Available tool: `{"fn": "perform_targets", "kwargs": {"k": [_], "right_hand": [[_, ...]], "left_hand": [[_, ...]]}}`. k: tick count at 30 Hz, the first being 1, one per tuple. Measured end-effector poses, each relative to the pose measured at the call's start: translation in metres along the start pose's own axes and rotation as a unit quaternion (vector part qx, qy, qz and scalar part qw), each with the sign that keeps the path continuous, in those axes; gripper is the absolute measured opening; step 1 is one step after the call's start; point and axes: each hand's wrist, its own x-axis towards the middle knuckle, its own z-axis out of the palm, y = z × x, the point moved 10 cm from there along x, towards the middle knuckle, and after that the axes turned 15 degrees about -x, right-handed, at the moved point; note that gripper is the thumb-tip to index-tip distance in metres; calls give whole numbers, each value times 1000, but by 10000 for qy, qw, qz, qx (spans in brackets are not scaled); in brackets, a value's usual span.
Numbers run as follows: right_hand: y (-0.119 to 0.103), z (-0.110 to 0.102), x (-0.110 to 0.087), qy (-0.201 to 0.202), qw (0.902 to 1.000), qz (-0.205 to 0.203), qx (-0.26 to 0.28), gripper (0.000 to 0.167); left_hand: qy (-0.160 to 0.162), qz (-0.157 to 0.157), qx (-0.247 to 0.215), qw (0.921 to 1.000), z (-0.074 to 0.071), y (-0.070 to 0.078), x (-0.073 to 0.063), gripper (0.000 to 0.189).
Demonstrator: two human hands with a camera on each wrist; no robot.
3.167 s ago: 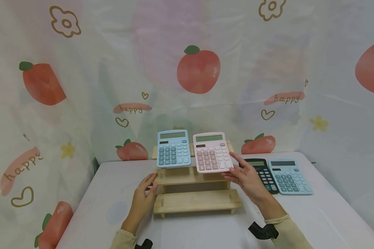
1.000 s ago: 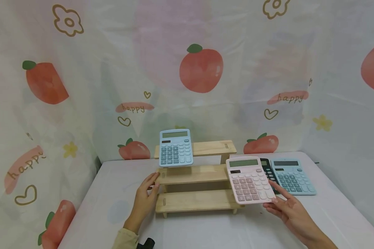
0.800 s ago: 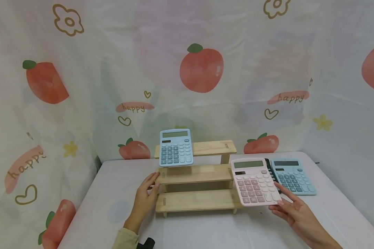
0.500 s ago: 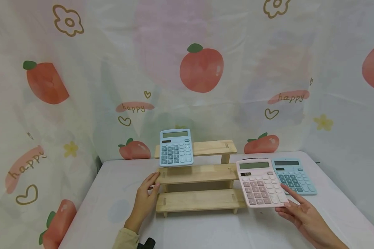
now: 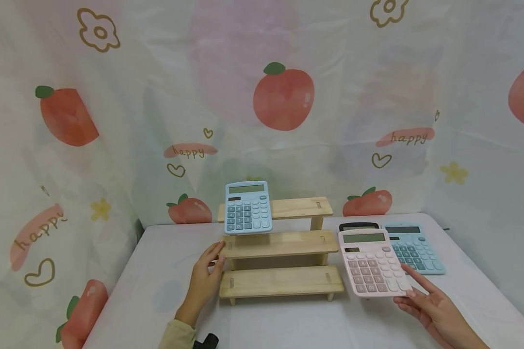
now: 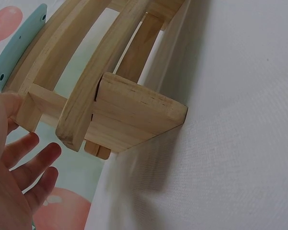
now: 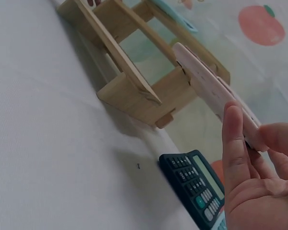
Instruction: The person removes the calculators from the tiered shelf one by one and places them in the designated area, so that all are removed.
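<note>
My right hand [image 5: 436,310] pinches a pink calculator [image 5: 373,264] by its lower right corner, with the keys facing me. From the right wrist view, the pink calculator [image 7: 216,88] is tilted and held up off the table. A three-tier wooden display rack [image 5: 284,281] stands in the middle. At its left end, fingertips of my left hand [image 5: 203,281] touch the middle tier; in the left wrist view the other fingers [image 6: 43,160] are spread loosely beside the wood. A light blue calculator [image 5: 248,208] leans upright on the rack's upper left.
Right of the rack lie a black calculator [image 7: 194,187], mostly covered by the pink one in the head view, and a second blue calculator [image 5: 419,242] beside it. A fruit-patterned curtain [image 5: 314,165] hangs behind the white table [image 5: 279,325].
My right hand has taken the pink calculator off the rack's upper right and carried it right and down, over the black calculator. My left hand has stayed at the rack's left end.
</note>
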Motion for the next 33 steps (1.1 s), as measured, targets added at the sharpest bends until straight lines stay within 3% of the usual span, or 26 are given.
{"fn": "perform_targets", "kwargs": {"k": [11,19,25,28,33], "right_hand": [[12,-6,-5,-264,9993,232,96,55],[36,-25,-14,352,9931,987,-536,51],[45,-28,-22,80,9900,1374,-296,50],[52,-33,-27,167,9850,1686,-336,48],[65,-44,-33,499,9699,2274,-713,78]], "left_hand": [[13,-74,-39,10000,0,-3,-2,41],[35,-69,-20,10000,0,-4,-6,41],[11,-105,35,9999,1,-4,-7,42],[1,-105,29,9999,2,-4,-7,42],[4,-65,40,10000,1,-3,-6,42]]}}
